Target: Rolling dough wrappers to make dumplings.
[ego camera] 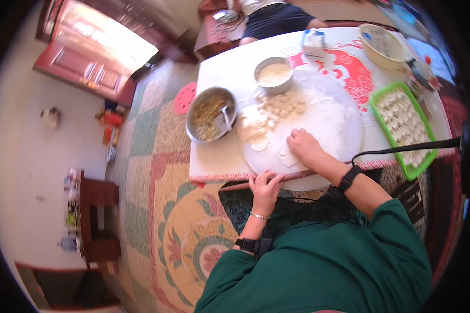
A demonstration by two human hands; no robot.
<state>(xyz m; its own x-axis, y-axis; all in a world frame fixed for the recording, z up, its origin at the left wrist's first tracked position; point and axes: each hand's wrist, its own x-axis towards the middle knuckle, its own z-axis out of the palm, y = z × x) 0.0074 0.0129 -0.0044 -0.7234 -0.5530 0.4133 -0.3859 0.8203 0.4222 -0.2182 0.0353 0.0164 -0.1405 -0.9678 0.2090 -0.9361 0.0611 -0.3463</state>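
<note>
My left hand (264,188) lies over a long tapered wooden rolling pin (297,175) at the table's near edge, fingers curled across it. On a round floured board (333,121), my right hand (306,148) has its fingers bent down beside a thin flat piece of dough (287,157). Those fingertips are partly hidden, so their grip is unclear. Farther left on the board are thin dough rounds (253,129), overlapping one another. Several small dough pieces (285,105) sit behind them, by a metal bowl (281,87) of pale flour.
A steel bowl (188,127) of chopped filling with a spoon (225,118) stands left of the board. At right, a green tray (387,127) holds rows of shaped dough pieces. A black strap (407,148) crosses there. A carton (313,44), a cream basin (391,62) and a seated person (276,21) are beyond.
</note>
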